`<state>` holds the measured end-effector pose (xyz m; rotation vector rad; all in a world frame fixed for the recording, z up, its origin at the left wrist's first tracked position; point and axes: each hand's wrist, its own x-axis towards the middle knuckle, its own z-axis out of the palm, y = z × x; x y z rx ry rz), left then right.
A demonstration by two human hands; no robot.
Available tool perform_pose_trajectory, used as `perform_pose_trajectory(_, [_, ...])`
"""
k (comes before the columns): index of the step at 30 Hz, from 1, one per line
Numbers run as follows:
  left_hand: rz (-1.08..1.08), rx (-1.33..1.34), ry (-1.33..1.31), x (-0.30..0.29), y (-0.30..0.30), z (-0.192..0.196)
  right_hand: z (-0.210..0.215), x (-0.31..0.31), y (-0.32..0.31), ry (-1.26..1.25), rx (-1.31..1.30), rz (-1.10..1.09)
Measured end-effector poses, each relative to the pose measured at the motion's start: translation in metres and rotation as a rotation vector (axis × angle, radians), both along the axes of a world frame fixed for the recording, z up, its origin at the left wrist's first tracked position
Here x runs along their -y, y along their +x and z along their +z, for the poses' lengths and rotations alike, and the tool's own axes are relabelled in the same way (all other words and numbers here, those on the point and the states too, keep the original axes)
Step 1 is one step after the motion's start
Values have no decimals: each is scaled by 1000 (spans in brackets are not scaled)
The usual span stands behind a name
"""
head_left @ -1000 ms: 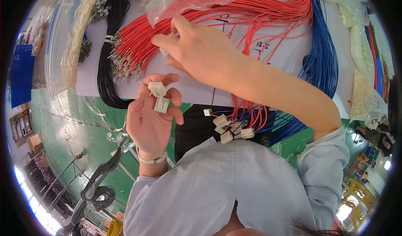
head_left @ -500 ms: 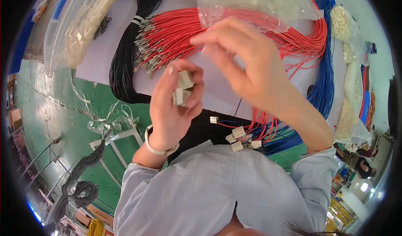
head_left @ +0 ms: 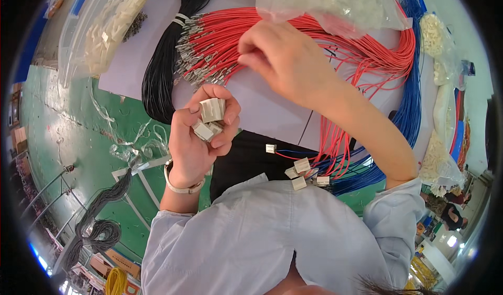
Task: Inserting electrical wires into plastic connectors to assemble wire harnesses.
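My left hand (head_left: 201, 132) is curled round several white plastic connector housings (head_left: 212, 109), held in front of the table's near edge. To the right and farther off, my right hand (head_left: 283, 59) hangs over the bundle of red wires (head_left: 230, 20), its fingers bent in a pinch. Whatever may be between its fingertips is hidden or too small to make out. The metal terminals (head_left: 196, 62) on the red wires' left ends lie between the two hands. By my lap, several more white housings (head_left: 301, 165) hang on red and blue wires.
A black wire bundle (head_left: 157, 85) lies left of the red one, and blue wires (head_left: 411, 96) run down the right side. Clear bags of white parts (head_left: 335, 4) lie at the table's far side. Another bag (head_left: 112, 33) is at the far left.
My left hand has moved left and slightly nearer to me with the housings. My right hand has shifted a little left, and its fingers are more curled. The view has shifted slightly.
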<state>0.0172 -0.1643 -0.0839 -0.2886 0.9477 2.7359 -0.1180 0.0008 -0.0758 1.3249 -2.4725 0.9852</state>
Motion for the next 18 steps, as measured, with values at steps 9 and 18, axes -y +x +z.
perform_pose_trajectory(9, [41, -72, -417, -10, 8, 7, 0, 2, -1, -83, 48, 109])
perform_pose_trajectory(18, [53, -372, -507, -3, 7, 5, 57, -37, 12, -194, 342, 297])
